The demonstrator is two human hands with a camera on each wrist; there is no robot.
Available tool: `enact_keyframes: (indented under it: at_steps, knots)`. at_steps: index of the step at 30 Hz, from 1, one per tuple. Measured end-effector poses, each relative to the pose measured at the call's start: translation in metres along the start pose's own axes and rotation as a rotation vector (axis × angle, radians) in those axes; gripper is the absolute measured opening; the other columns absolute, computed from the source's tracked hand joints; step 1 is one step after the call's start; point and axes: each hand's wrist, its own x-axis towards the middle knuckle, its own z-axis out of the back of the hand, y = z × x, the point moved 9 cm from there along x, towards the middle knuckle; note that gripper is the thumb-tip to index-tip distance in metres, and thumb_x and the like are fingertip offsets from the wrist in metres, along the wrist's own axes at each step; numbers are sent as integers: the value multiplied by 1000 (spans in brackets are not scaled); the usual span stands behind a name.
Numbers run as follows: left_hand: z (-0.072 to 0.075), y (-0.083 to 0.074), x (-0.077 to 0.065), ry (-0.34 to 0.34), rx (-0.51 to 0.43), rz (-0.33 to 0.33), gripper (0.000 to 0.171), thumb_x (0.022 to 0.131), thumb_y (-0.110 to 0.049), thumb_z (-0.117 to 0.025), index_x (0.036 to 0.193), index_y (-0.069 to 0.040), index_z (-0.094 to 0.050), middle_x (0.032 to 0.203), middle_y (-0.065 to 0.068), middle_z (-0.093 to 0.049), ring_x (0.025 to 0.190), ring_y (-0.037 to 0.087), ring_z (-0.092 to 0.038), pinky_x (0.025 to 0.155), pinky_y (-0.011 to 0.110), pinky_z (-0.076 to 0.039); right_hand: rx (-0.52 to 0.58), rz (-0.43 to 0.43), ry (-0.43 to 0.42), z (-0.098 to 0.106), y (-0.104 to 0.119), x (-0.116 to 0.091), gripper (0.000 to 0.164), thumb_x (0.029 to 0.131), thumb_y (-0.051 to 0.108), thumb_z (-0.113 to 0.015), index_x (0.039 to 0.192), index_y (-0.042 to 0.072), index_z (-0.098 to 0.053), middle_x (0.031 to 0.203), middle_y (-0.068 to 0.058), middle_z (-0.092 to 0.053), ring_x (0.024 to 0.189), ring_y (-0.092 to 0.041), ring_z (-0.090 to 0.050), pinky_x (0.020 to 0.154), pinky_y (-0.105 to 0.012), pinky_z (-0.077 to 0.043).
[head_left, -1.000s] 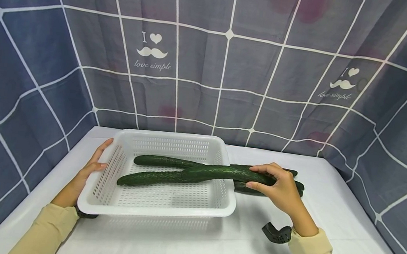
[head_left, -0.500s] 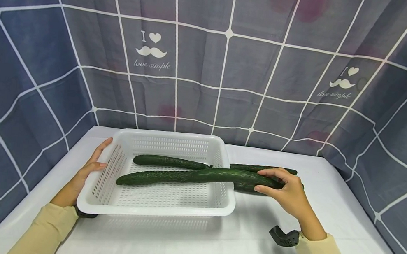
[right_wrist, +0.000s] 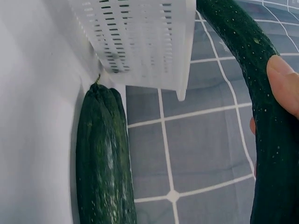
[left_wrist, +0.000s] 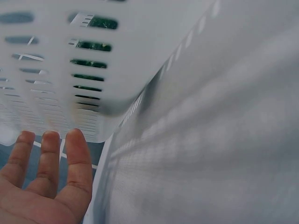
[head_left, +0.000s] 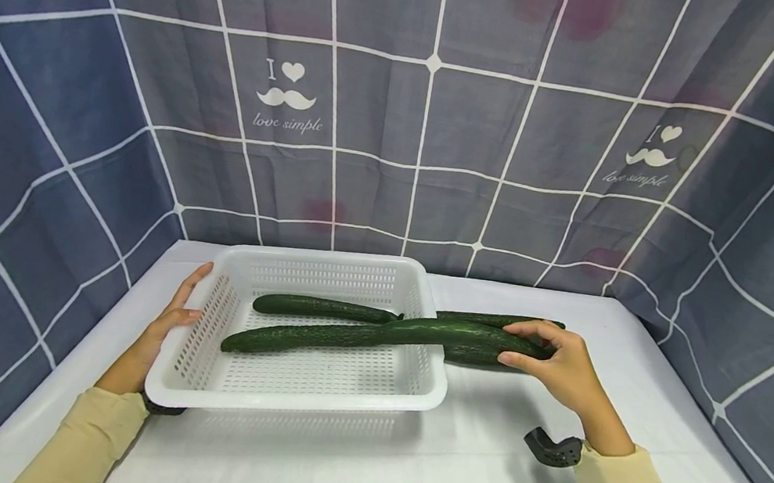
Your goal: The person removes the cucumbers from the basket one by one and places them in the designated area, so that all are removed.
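My right hand (head_left: 561,362) pinches a dark green cucumber (head_left: 469,333) near its right end, thumb and fingers on either side. Its left part reaches over the right rim of a white perforated basket (head_left: 299,404). There it overlaps the right end of the front cucumber (head_left: 299,337) inside, and the join is hard to make out. Behind these, a back cucumber (head_left: 323,309) lies along the basket. My left hand (head_left: 161,336) rests against the basket's left side. In the left wrist view its fingers (left_wrist: 77,154) extend straight at the slotted outer wall (left_wrist: 140,28).
More cucumbers (right_wrist: 100,154) lie side by side on the white tablecloth (head_left: 363,467), just right of the basket and partly below the held one. A blue-grey checked curtain (head_left: 386,115) encloses the back and sides. A black wrist device (head_left: 552,449) sits below the right hand.
My right hand has shifted to the right with the held cucumber, uncovering the stem end of the back cucumber in the basket. The left hand and basket stay nearly still.
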Motion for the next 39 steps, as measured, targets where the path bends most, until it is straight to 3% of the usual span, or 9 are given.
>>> enact_keyframes:
  at_steps: [9,15,26,33,39]
  knots:
    - [2,0,3,28,-40,-65,78,103,-10,-31,171,-46,-14,167,-13,-17,144,5,-27,103,27,-34,10,-14,-9,19,-16,-1,34,80,1,-92,113,3,-81,106,27,-72,88,-9,-54,76,-23,-42]
    - [0,-3,4,58,-51,-98,79,103,-7,-28,171,-45,-13,166,-10,-13,146,5,-25,104,27,-34,15,10,-10,29,-21,1,34,79,-2,-92,110,2,-81,105,28,-73,87,-8,-53,78,-23,-40]
    - [1,-4,4,50,-33,-106,79,103,-8,-29,171,-45,-15,164,-11,-19,144,7,-30,103,26,-36,16,-25,15,41,-35,-2,33,80,-2,-90,111,6,-82,104,26,-72,90,-6,-56,76,-22,-42]
    - [-3,-6,5,87,-51,-116,81,102,-8,-29,172,-44,-10,168,-9,-8,150,6,-20,106,27,-32,46,-47,22,50,-50,-4,34,80,-5,-89,111,8,-83,102,22,-72,90,-7,-54,74,-24,-41]
    - [1,-2,4,38,-28,-68,79,103,-12,-31,171,-47,-11,170,-11,-8,149,5,-20,106,30,-28,58,-60,34,54,-60,-6,34,81,-5,-88,112,7,-81,103,21,-71,91,-7,-56,78,-20,-43]
